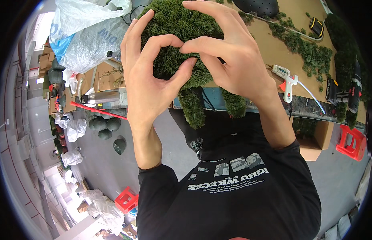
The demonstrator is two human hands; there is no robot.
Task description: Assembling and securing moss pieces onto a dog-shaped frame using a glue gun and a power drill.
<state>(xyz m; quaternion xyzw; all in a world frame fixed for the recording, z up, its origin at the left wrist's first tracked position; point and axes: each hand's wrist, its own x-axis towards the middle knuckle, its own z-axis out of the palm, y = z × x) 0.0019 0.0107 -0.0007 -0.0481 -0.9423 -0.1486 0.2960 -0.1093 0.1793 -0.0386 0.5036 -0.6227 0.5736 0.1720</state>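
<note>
A bushy shape of green artificial foliage [178,20] lies at the table's near edge, with two leg-like parts [192,110] hanging over it. My left hand [148,78] is over its left side, thumb and index finger bent inward and the other fingers stretched up. From the right my right hand [240,60] reaches across, its index fingertip meeting the left one above the foliage. Both hands look pinched around something small among the green strands; what it is I cannot make out. The right thumb is partly hidden.
A white glue gun [288,82] lies right of my hands, near loose green sprigs [314,56] and a drill [355,86]. On the left are a clear plastic bag [90,48] and a metal bottle [104,97]. Red stools [350,144] and a cardboard box [322,140] stand below.
</note>
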